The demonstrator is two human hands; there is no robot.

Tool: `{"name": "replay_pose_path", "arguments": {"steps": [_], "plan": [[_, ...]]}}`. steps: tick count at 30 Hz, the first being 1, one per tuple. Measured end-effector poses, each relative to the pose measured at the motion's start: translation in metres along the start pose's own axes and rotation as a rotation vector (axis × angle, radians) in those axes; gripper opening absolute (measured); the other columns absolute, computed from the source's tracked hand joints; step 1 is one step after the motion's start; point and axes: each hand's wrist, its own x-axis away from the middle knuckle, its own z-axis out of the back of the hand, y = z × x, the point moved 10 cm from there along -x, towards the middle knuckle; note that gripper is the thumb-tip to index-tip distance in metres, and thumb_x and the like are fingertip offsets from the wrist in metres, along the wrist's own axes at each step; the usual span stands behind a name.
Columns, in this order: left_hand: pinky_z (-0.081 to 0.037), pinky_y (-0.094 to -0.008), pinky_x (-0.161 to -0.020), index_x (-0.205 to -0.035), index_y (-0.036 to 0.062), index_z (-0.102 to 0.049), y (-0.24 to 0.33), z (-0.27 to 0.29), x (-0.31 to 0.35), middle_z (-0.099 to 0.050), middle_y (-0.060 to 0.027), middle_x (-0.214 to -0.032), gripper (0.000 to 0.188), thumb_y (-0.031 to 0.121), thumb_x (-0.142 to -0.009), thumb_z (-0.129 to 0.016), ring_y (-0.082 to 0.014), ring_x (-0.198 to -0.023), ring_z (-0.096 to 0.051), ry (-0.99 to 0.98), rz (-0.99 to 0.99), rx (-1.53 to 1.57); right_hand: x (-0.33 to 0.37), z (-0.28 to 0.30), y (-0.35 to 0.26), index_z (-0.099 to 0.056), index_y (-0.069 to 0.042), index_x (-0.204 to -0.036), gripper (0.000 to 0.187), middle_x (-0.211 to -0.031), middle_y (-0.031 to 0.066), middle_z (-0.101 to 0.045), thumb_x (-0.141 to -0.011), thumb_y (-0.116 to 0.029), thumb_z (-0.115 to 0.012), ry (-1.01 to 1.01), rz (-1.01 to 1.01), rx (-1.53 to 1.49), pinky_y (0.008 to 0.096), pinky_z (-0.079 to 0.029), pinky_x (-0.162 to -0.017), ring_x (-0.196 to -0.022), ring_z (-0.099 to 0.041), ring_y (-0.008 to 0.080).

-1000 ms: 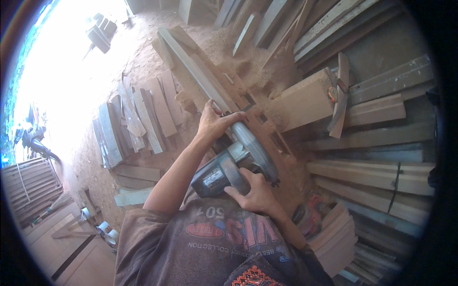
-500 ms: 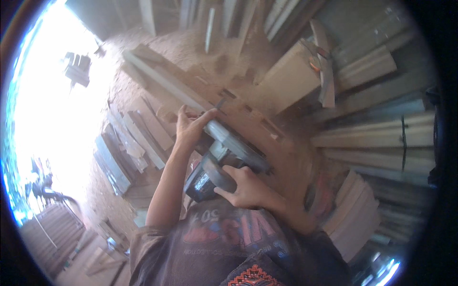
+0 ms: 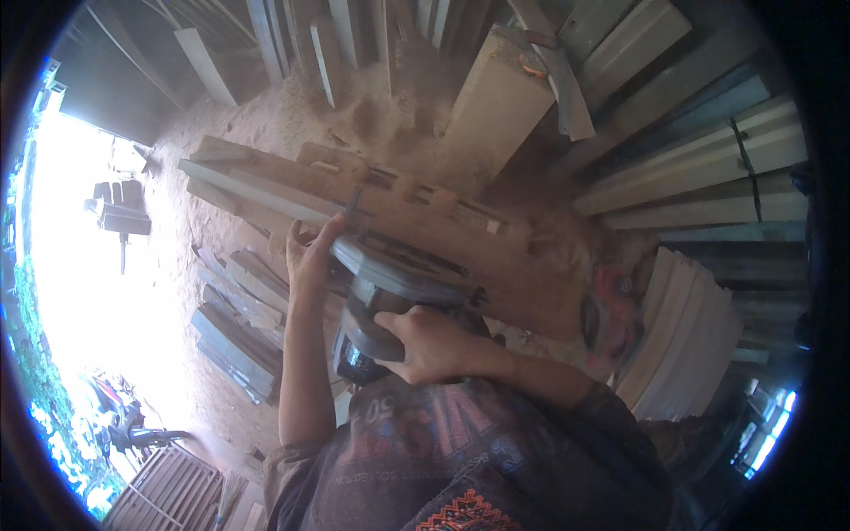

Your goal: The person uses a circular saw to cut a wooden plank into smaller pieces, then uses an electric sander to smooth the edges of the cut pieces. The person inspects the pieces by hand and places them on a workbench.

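My right hand is wrapped round the rear handle of a grey and black power saw, which looks like a circular saw. The saw rests over a long wooden board lying on a dusty wooden work surface. At the saw's front end is my left hand, its thumb stretched along the board's edge and its fingers curled. What those fingers grip is partly hidden. A thin dark rod sticks out past the thumb. The blade is out of sight.
Stacked planks lie on the sawdust-covered floor to the left. A large timber block stands beyond the work surface, with long beams at right. Near my right side are a red tool and curved wooden pieces.
The view has turned, so the board lies flatter across the picture. Both hands and the saw appear farther left; each keeps its place on the saw or at its front.
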Motion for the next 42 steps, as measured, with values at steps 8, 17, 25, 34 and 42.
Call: {"name": "replay_pose_path", "arguments": {"steps": [8,17,25,34,42], "plan": [[-0.053,-0.0432,-0.104,-0.161,-0.0143,-0.031,0.003,0.001,0.002,-0.060,-0.0305,-0.139,0.125,0.055,-0.077,-0.092,-0.0380,-0.126,-0.065,-0.009,-0.019,0.046,-0.002,-0.008,0.006,-0.062,0.004,-0.119,0.047,-0.101,0.0340,-0.073,-0.085,-0.021,-0.084,-0.105,-0.078,-0.034,0.0557,-0.058,-0.094,-0.102,-0.074,0.0499],[-0.058,-0.0386,-0.089,-0.157,-0.0203,-0.031,-0.005,0.008,-0.009,-0.068,-0.0293,-0.128,0.110,0.043,-0.087,-0.089,-0.0319,-0.107,-0.074,0.050,-0.074,-0.011,-0.004,-0.005,0.001,-0.061,0.005,-0.120,0.048,-0.102,0.0336,-0.073,-0.084,-0.019,-0.084,-0.105,-0.061,-0.051,0.0546,-0.059,-0.095,-0.103,-0.074,0.0487],[-0.058,-0.0393,-0.096,-0.161,-0.0190,-0.022,-0.009,0.009,-0.013,-0.061,-0.0323,-0.141,0.116,0.041,-0.087,-0.090,-0.0347,-0.118,-0.070,0.016,-0.063,0.017,-0.005,-0.008,0.002,-0.062,0.005,-0.115,0.042,-0.097,0.0319,-0.074,-0.086,-0.018,-0.083,-0.094,-0.050,-0.058,0.0530,-0.060,-0.090,-0.099,-0.076,0.0470],[-0.054,-0.0446,-0.104,-0.160,-0.0184,-0.028,0.007,0.009,0.001,-0.065,-0.0335,-0.134,0.124,0.053,-0.080,-0.090,-0.0403,-0.122,-0.068,0.033,-0.033,0.025,-0.007,-0.008,0.002,-0.064,0.002,-0.110,0.036,-0.091,0.0307,-0.074,-0.089,-0.021,-0.081,-0.033,-0.014,-0.048,0.0535,-0.059,-0.083,-0.092,-0.076,0.0468],[-0.054,-0.0449,-0.104,-0.162,-0.0174,-0.026,0.008,0.011,-0.001,-0.064,-0.0327,-0.135,0.125,0.051,-0.080,-0.091,-0.0389,-0.124,-0.067,0.011,-0.021,0.065,-0.011,-0.009,-0.002,-0.064,0.003,-0.110,0.037,-0.091,0.0309,-0.074,-0.088,-0.022,-0.081,-0.033,-0.020,-0.010,0.0534,-0.059,-0.084,-0.093,-0.076,0.0462]]}}
